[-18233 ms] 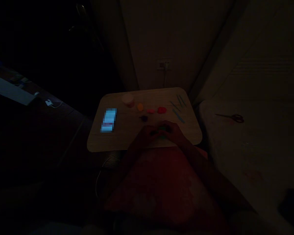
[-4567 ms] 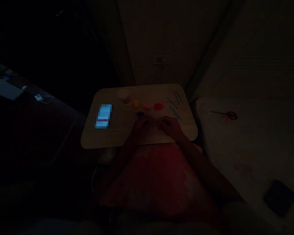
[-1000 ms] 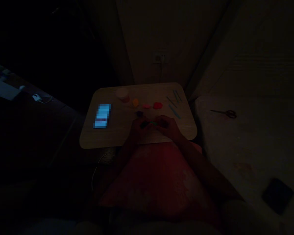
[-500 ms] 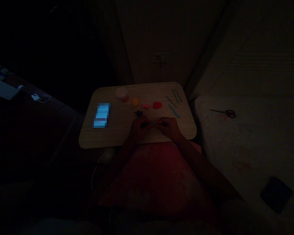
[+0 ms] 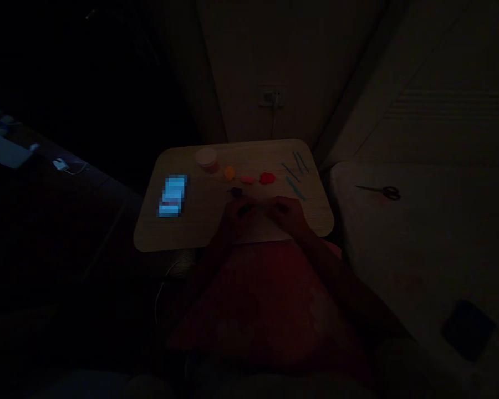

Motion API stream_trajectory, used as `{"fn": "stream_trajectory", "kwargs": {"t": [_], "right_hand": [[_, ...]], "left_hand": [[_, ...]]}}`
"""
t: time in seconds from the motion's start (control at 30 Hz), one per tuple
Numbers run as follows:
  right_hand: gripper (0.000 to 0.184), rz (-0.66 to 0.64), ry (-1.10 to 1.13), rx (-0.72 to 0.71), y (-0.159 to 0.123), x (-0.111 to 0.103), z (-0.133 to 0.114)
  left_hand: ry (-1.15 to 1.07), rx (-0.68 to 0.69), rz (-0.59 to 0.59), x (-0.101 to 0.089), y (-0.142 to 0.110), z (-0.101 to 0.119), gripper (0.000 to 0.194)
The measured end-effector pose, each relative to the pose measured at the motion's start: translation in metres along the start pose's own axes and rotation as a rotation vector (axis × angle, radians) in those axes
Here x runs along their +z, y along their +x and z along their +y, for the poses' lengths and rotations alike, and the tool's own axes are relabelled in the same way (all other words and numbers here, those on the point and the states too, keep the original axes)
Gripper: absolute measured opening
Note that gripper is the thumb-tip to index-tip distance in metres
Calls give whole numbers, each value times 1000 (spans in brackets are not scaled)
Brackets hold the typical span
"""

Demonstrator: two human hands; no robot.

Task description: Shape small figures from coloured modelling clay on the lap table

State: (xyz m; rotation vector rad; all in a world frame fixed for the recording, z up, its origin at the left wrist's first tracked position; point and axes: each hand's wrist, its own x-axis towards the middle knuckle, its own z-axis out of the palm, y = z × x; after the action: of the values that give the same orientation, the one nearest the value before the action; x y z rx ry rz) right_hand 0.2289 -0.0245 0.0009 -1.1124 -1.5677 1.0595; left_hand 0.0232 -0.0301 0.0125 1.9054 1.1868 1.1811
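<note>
The room is very dark. My left hand point(image 5: 235, 216) and my right hand point(image 5: 289, 213) rest close together on a small wooden table point(image 5: 199, 227), fingers curled round a small green piece point(image 5: 255, 208) stretched between them. Just beyond my hands lie a dark lump point(image 5: 235, 192), an orange lump point(image 5: 229, 173), a pink lump point(image 5: 247, 179) and a red lump point(image 5: 267, 178). A small tub point(image 5: 207, 159) stands at the table's far left. Thin teal tools point(image 5: 296, 173) lie at its far right.
A lit phone point(image 5: 172, 195) lies on the table's left side. Red-handled scissors point(image 5: 380, 191) lie on the pale bed at right, with a dark flat object point(image 5: 468, 330) nearer me. A wall socket point(image 5: 271, 98) sits behind the table. A red cushion point(image 5: 270, 299) covers my lap.
Over the last second my hands stayed at the table's near edge, drawing the green piece out slightly between them. The view has barely shifted.
</note>
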Motion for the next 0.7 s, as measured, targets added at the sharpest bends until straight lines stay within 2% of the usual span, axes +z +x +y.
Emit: {"fn": "stream_trajectory", "kwargs": {"t": [0.17,0.33,0.53,0.7], "right_hand": [[31,76,14,24,2,0,0],[32,100,-9,-3,1,1,-1],[35,65,13,-12,1,1,3],[36,47,33,-79,1,2,3]], "left_hand": [[0,33,-1,2,1,-1,17],[9,-12,-21,2,1,0,17],[-6,-27,-78,4,1,-2,19],[-13,-51,-82,6,2,-4,18]]}}
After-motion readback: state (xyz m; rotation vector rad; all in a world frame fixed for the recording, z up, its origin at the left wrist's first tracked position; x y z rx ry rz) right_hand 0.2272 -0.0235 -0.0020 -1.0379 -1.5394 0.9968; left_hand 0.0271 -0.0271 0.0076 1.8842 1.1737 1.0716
